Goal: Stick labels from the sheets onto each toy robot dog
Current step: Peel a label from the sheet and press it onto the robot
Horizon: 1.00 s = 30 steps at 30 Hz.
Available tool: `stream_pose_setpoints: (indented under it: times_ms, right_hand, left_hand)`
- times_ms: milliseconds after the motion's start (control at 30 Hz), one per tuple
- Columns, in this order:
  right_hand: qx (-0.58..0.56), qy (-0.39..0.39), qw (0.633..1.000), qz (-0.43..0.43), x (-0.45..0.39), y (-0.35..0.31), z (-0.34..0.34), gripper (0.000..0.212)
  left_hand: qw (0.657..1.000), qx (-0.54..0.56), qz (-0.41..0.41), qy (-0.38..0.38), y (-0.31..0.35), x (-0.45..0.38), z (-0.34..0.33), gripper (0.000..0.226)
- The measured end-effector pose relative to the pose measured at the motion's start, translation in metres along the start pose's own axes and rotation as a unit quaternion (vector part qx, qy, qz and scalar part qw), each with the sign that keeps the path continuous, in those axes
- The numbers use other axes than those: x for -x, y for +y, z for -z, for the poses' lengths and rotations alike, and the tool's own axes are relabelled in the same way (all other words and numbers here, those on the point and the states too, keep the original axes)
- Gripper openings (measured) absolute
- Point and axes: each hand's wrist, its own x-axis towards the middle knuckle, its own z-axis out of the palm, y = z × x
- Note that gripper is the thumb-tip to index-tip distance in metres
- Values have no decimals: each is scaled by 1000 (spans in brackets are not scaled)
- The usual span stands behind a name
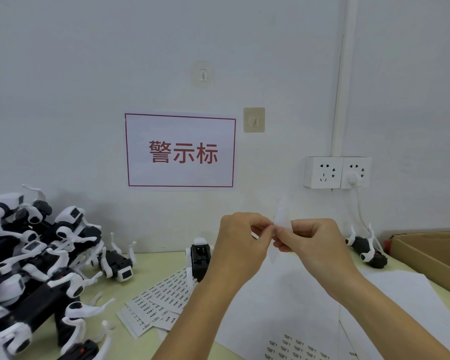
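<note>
Both hands are raised above the table and meet at a thin translucent label strip [282, 211] that stands upright between them. My left hand [240, 241] pinches its edge from the left, and my right hand [308, 239] pinches it from the right. Just behind my left hand a black-and-white toy robot dog [199, 258] lies on its back on the table. Label sheets [161, 300] with printed rows lie fanned out below it. A large white label sheet [283, 307] lies under my forearms, with several labels near its front edge.
A heap of toy robot dogs [34, 261] fills the left of the yellow-green table [115, 289], with one dog [116, 263] lying apart. Another dog [366, 249] lies at the back right beside an open cardboard box [431, 253]. Wall sockets [337, 172] and a red-framed sign [181, 150] hang behind.
</note>
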Motion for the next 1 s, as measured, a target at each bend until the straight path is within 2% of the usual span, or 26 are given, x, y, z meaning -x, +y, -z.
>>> stream_pose_setpoints:
  times_ms: [433,667,833,1000]
  right_hand:
    - [39,-25,999,26,5,-5,-4,27]
    - [22,-35,999,25,4,-5,-2,24]
    - [-4,-34,999,25,2,-6,0,23]
    - [29,-32,998,37,2,-4,2,26]
  left_hand:
    - [999,-23,-26,30,-1,3,-1,18]
    - [997,42,39,46,4,3,1,17]
    - [995,72,70,4,5,1,9,20]
    - [991,93,93,-19,6,0,12,19]
